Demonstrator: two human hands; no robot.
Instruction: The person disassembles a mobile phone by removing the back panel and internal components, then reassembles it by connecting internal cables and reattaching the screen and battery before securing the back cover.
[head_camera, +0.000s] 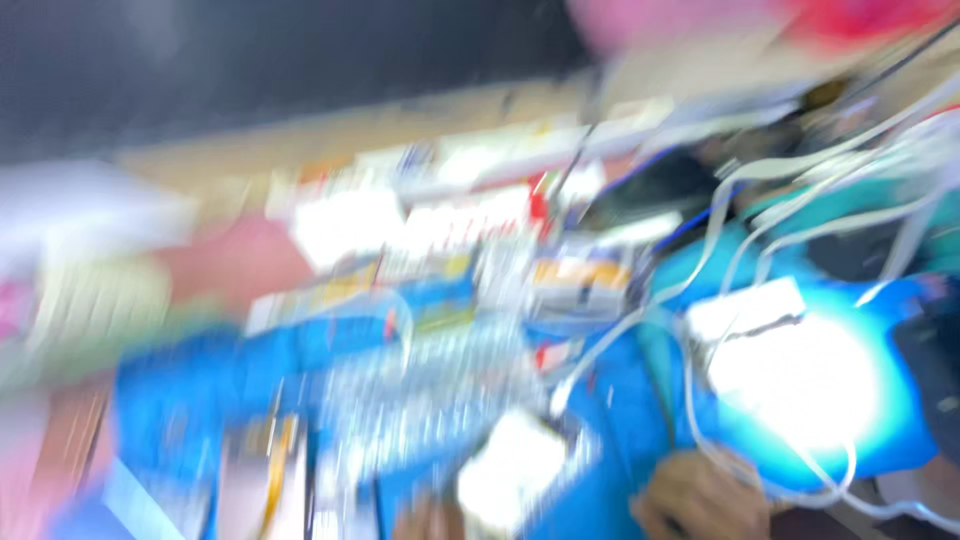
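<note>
While frame smears with motion, right hand (695, 495) at 5 o'clock touches bright blue sheet (620, 420) beside white cables (700, 400); grip cannot be told. Left hand (430, 522) at 6 o'clock, just under small white blurred packet (510, 470); grasp unclear. Step: likely handling packet. Clutter of packets toward 12 o'clock illegible.
</note>
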